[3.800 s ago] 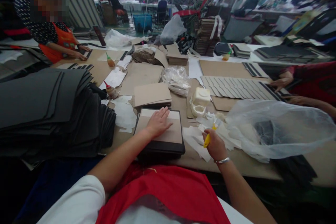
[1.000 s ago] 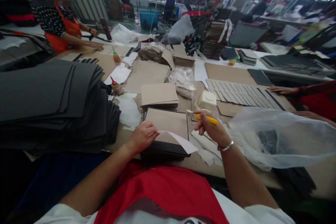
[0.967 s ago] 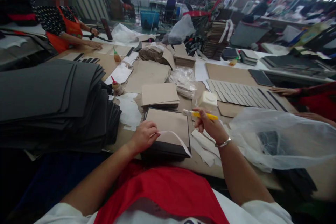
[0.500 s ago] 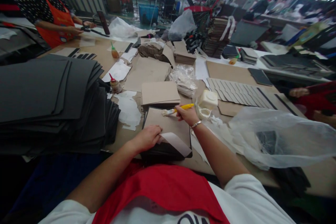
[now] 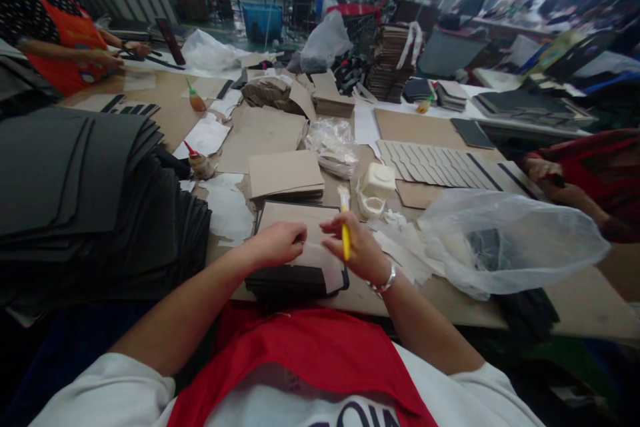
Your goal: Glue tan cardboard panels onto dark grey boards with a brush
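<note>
In front of me lies a stack of black-edged boards with a tan sheet (image 5: 293, 213) on top and a pale, folded-back flap (image 5: 317, 260) along its near side. My left hand (image 5: 281, 242) is closed over the left part of the stack, fingers curled; whatever is between them is hidden. At the right edge of the stack, my right hand (image 5: 361, 248) holds a yellow-handled brush (image 5: 345, 240), bristles pointing away from me. Its thumb and some fingers reach toward the flap. A cream plastic container (image 5: 379, 181) with a cut opening stands just beyond the right hand.
A tall pile of dark sheets (image 5: 65, 173) fills the left side. Tan boards (image 5: 286, 170) lie behind the stack, near a red-tipped glue bottle (image 5: 197, 161). A clear plastic bag (image 5: 520, 233) spreads at right. Co-workers stand at left (image 5: 65, 47) and right (image 5: 595, 180).
My right hand has drawn back toward me, turning the brush from lying across the sheet to pointing away. My left hand has lifted slightly with fingers curled. The whole view has shifted.
</note>
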{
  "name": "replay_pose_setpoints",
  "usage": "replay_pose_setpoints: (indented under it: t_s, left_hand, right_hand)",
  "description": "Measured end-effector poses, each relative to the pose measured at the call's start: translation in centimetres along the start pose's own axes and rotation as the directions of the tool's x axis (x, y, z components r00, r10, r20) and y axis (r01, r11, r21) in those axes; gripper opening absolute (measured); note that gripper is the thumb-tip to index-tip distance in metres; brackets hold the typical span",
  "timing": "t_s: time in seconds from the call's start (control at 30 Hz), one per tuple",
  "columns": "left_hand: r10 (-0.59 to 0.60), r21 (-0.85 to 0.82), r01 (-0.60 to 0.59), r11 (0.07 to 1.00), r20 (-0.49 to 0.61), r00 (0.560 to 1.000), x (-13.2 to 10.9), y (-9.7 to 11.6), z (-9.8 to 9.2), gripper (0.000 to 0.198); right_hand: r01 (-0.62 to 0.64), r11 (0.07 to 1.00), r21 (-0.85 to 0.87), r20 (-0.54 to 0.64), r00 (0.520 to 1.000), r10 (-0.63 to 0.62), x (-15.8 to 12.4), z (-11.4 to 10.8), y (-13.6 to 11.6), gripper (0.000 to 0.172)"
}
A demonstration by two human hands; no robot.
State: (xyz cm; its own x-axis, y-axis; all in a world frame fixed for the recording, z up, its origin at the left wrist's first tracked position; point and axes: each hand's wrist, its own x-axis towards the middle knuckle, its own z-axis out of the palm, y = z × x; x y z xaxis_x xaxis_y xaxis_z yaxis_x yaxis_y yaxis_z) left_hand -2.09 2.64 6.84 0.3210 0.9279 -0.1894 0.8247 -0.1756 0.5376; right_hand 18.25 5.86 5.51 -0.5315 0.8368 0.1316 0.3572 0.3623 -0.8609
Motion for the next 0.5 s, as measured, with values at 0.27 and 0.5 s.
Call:
replay_pose_setpoints:
  t_s: [0.27, 0.5]
  left_hand:
    - [-0.145, -0.565, 0.194, 0.802, 0.131, 0.981, 0.9, -4.3, -1.4, 0.021]
    - [-0.271, -0.856, 0.270, 0.441, 0.159, 0.949, 1.0, -8.8, -0.1, 0.033]
  right_hand:
    - [-0.080, 0.972, -0.221, -0.034, 0.997, 0.074, 0.6, 1.4, 2.8, 0.019]
    - [-0.174, 0.970, 0.171, 0.021, 0.985, 0.173, 2.7, 0.0, 5.2, 0.024]
